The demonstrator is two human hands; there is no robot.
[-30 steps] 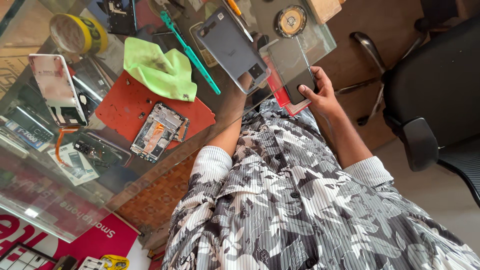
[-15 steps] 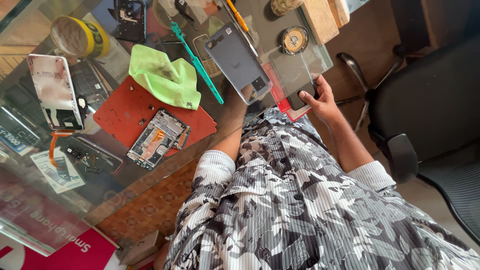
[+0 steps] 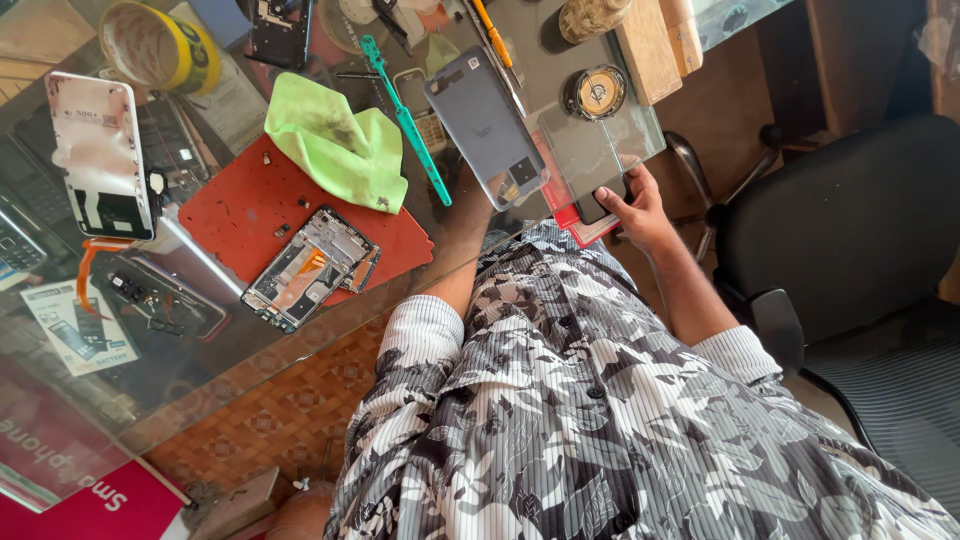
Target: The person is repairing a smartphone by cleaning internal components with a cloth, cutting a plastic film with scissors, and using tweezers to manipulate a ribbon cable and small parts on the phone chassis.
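Note:
My left hand (image 3: 474, 206) is mostly hidden behind a grey phone back cover (image 3: 487, 127), which it holds tilted above the glass table (image 3: 215, 365). My right hand (image 3: 636, 207) grips the lower end of a dark phone with a clear screen sheet (image 3: 587, 160) at the table's near edge, above a thin red item (image 3: 574, 228). An opened phone frame (image 3: 311, 269) with exposed parts lies on a red mat (image 3: 232, 215) to the left of my left arm.
A soiled green cloth (image 3: 340, 148) and a teal pry tool (image 3: 406, 117) lie by the mat. A white back cover (image 3: 100, 155), a yellow tape roll (image 3: 152, 44), a round metal part (image 3: 597, 92) and a wooden block (image 3: 650, 45) sit around. A black office chair (image 3: 850, 230) stands right.
The view has shifted, so the table sits lower and further left in frame. Both hands keep their hold; the right hand's phone has come closer to the grey cover.

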